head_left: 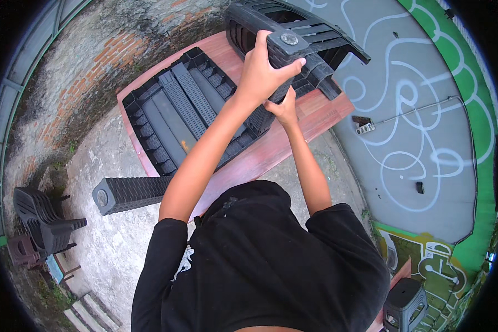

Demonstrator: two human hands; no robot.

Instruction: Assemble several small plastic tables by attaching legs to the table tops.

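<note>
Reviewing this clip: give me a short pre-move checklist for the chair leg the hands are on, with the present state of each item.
1. Left hand gripping the top of the black leg: ok.
2. Right hand touching the leg lower down: ok.
3. Leg seated in a socket of the upturned chair seat: cannot tell, hands hide the joint.
4. Seat resting flat on the reddish table: ok.
5. Second leg sticking out from the near corner: ok.
6. Other chair part lying clear of the leg: not ok, they overlap.
</note>
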